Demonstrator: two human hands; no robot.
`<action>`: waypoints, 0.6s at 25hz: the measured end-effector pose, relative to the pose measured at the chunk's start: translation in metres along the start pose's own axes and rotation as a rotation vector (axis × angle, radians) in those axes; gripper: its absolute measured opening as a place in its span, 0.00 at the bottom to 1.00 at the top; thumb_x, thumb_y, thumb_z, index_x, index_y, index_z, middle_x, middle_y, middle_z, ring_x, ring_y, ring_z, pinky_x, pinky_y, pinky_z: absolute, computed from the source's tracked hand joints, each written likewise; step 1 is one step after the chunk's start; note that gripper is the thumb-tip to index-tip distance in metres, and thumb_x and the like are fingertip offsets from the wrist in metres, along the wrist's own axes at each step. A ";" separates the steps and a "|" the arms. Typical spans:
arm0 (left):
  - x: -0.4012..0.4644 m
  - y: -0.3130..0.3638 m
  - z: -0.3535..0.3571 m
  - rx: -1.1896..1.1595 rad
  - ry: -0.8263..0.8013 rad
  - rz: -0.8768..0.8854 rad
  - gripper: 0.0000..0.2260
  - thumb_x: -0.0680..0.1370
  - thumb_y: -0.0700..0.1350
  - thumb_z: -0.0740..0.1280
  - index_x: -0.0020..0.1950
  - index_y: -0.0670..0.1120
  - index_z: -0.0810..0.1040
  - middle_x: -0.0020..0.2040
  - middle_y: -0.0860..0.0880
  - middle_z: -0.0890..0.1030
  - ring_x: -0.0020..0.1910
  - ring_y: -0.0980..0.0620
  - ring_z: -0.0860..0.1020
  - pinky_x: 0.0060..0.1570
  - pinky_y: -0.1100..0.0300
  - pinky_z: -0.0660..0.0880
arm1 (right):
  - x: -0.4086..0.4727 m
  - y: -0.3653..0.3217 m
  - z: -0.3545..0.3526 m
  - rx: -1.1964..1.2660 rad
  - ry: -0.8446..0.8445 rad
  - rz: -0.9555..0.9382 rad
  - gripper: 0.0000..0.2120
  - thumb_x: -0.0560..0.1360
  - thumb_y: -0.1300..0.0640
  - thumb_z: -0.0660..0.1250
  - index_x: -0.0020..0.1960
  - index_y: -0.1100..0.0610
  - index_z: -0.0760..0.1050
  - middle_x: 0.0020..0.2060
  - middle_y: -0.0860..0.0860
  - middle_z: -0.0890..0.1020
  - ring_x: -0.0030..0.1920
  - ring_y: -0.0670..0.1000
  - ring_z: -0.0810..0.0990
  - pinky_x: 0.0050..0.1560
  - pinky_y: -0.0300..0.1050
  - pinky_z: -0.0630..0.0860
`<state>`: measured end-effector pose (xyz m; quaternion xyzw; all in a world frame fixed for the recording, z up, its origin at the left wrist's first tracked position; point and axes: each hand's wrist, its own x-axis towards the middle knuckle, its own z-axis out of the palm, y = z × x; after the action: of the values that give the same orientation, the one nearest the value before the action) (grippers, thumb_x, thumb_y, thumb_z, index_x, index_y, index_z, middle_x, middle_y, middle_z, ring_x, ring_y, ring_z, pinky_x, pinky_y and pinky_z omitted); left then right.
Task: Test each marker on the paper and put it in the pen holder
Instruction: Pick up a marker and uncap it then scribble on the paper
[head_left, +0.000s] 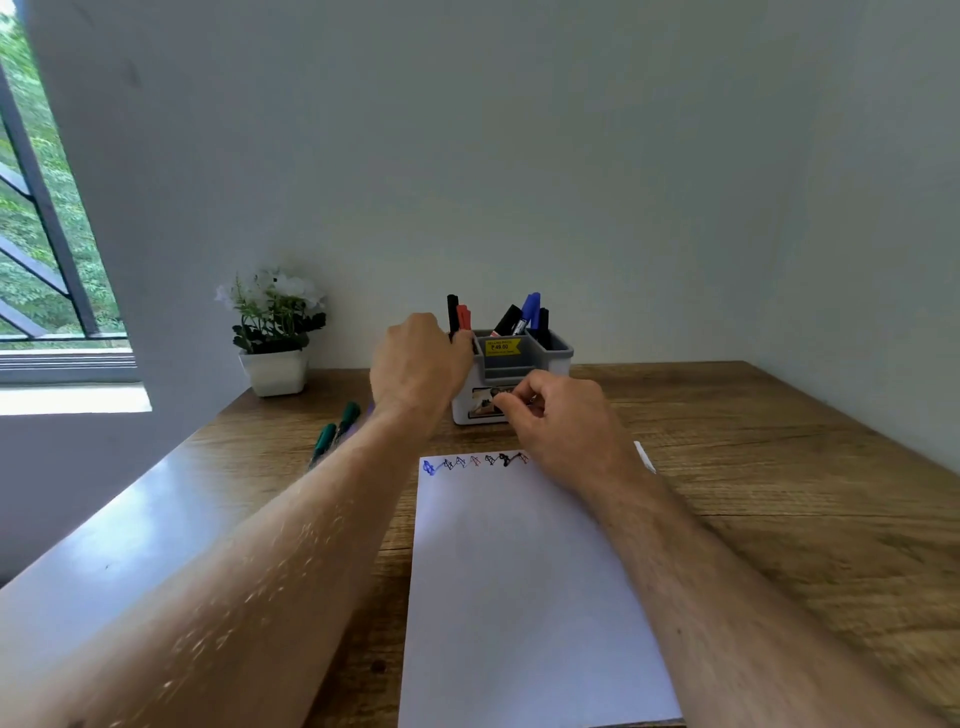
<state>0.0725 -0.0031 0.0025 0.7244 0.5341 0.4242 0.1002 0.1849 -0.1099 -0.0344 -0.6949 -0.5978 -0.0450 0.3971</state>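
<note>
Head view: I see both hands working at the pen holder (511, 364) at the back of the desk (779, 467).
Left hand (418, 358): curled at the holder's left compartment, apparently round a red marker (464, 317) beside a black one.
Right hand (561, 415): fingers loosely curled before the holder; I cannot tell if it holds anything.
Progress: several markers already stand in the holder; coloured scribbles line the paper's (519, 597) top edge.
Remaining: two green markers (337, 426) lie on the desk left of my left arm, seemingly untested.
Surroundings: potted plant (275, 332) near the window; nothing blocks the reach.
</note>
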 end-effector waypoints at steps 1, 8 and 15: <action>-0.001 -0.003 -0.004 -0.019 0.015 -0.050 0.13 0.78 0.53 0.64 0.48 0.45 0.82 0.43 0.48 0.83 0.40 0.50 0.78 0.37 0.59 0.73 | -0.001 0.000 -0.001 -0.009 0.005 0.001 0.12 0.79 0.44 0.65 0.47 0.51 0.78 0.38 0.45 0.78 0.36 0.39 0.75 0.32 0.31 0.65; 0.008 -0.040 -0.048 0.156 -0.071 -0.248 0.08 0.70 0.50 0.73 0.44 0.46 0.83 0.42 0.46 0.83 0.43 0.44 0.81 0.38 0.56 0.74 | -0.006 -0.004 -0.007 -0.010 0.009 -0.010 0.12 0.79 0.44 0.65 0.45 0.52 0.79 0.36 0.45 0.79 0.35 0.38 0.74 0.31 0.31 0.63; -0.005 -0.062 -0.047 0.317 -0.233 -0.290 0.19 0.68 0.54 0.79 0.49 0.44 0.78 0.48 0.43 0.81 0.51 0.41 0.80 0.45 0.52 0.76 | -0.005 0.000 -0.003 -0.010 -0.019 -0.024 0.13 0.79 0.44 0.65 0.46 0.52 0.79 0.36 0.45 0.79 0.36 0.39 0.75 0.32 0.34 0.66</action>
<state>-0.0043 0.0033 -0.0084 0.6908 0.6773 0.2296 0.1060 0.1847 -0.1162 -0.0350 -0.6900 -0.6098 -0.0461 0.3873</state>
